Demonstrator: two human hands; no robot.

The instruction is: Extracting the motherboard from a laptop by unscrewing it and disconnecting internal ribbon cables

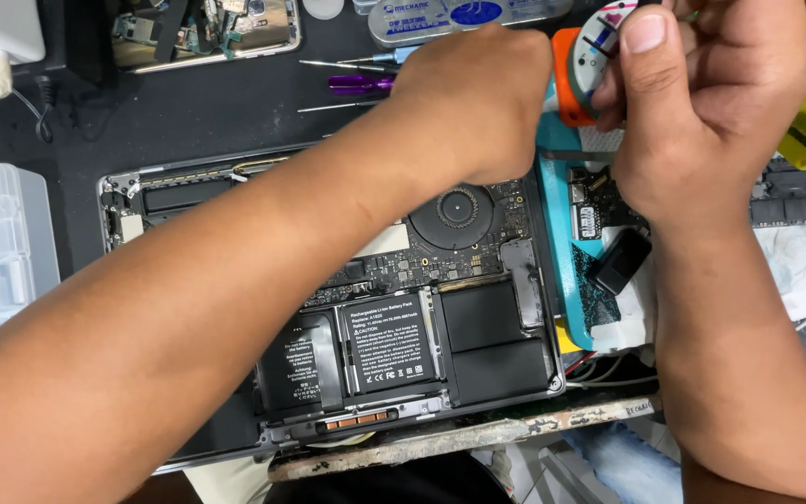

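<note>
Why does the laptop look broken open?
The laptop lies with its bottom cover off, so the black battery cells, fan and circuit board show. Both hands, left hand and right hand, hold a small round orange-and-white object above it.

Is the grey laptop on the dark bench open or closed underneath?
Open: the grey laptop has no bottom cover, so the black battery cells, round fan and circuit board show.

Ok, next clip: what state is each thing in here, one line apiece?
Laptop: bottom cover off, batteries and fan exposed.
Tape roll: raised off the bench, gripped by both hands.
Left hand: closed at the roll.
Right hand: closed on the roll, thumb up.
Purple screwdriver: lying flat, untouched.
</note>
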